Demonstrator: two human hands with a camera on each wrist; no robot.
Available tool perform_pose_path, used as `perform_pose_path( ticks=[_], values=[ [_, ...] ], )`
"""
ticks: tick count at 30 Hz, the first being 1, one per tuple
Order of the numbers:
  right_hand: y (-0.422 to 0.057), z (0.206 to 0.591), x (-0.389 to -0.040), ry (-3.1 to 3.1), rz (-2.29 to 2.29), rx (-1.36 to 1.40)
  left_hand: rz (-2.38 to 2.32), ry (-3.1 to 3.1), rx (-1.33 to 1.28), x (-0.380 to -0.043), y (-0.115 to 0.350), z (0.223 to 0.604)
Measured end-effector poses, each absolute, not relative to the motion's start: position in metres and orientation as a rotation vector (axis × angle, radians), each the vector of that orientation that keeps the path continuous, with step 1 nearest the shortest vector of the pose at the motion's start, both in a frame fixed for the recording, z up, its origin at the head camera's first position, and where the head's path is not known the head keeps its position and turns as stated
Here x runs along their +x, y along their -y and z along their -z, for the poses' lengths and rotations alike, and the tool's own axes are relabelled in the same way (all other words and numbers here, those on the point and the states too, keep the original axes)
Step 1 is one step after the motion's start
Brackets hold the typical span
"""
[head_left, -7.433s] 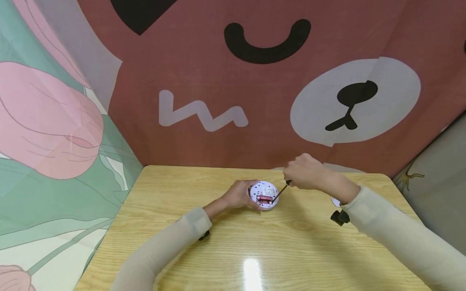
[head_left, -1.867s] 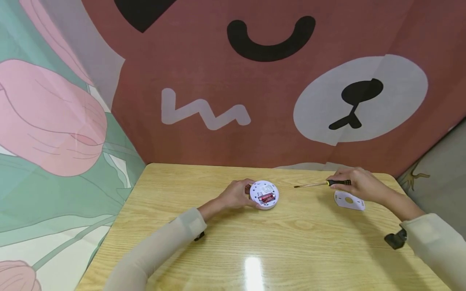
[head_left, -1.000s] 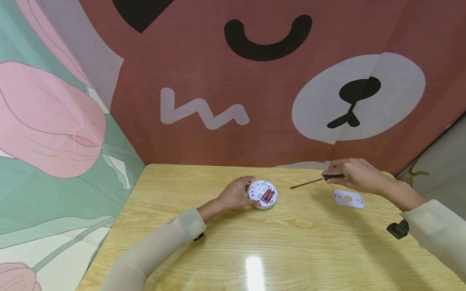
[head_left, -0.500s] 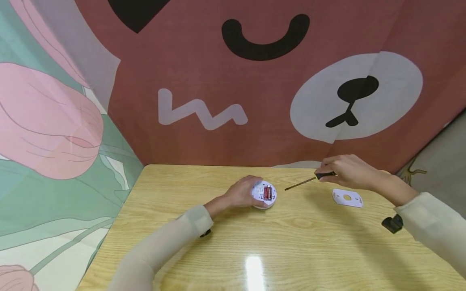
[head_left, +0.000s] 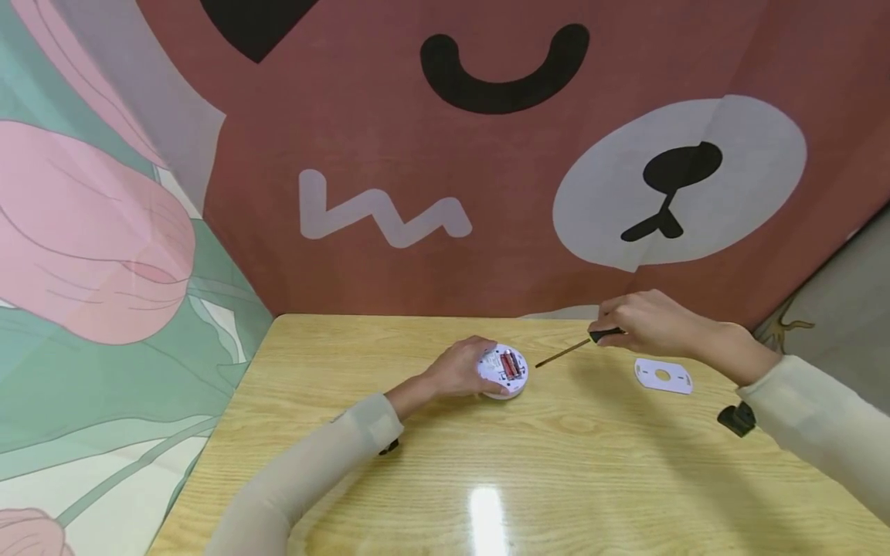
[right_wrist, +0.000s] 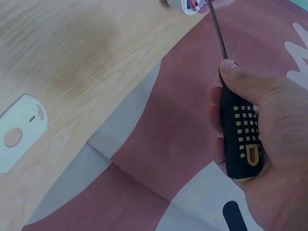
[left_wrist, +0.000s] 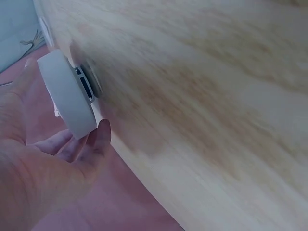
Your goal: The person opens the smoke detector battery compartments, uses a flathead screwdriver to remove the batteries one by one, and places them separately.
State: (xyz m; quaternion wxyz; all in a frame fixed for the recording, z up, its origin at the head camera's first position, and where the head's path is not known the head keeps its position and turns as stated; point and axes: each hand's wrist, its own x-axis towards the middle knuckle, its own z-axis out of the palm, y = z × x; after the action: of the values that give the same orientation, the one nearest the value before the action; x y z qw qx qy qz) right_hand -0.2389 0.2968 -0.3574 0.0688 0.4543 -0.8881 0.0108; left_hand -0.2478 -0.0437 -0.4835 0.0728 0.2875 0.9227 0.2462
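Note:
My left hand (head_left: 459,369) grips a round white smoke detector (head_left: 492,369) by its left side, fingers and thumb around the rim. Red batteries (head_left: 511,365) show in its upturned back. In the left wrist view the detector (left_wrist: 67,94) appears edge-on, its slotted dark part facing the wooden surface. My right hand (head_left: 653,324) holds a screwdriver (head_left: 566,351) by its black and yellow handle. The shaft slants down to the left, and its tip is just right of the detector's rim. In the right wrist view the thumb lies along the screwdriver handle (right_wrist: 240,130).
A white mounting plate (head_left: 647,376) with a central hole lies on the wooden table (head_left: 556,471), below and right of the right hand. Directly behind the table's far edge hangs a printed cloth (head_left: 389,286). Small black devices are worn at both wrists.
Earlier the screwdriver tip was at the batteries, then drew away right over the plate. The left hand has turned the detector counterclockwise. Lately the right hand has moved left, bringing the tip closer.

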Motion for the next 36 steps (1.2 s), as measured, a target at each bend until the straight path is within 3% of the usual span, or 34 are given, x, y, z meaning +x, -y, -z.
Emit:
perform_pose_path(
  ticks=[36],
  values=[
    [-0.255,0.361,-0.249,2.762,0.171,1.366,-0.948,-2.75,0.841,-0.235,0.055,0.49]
  ],
)
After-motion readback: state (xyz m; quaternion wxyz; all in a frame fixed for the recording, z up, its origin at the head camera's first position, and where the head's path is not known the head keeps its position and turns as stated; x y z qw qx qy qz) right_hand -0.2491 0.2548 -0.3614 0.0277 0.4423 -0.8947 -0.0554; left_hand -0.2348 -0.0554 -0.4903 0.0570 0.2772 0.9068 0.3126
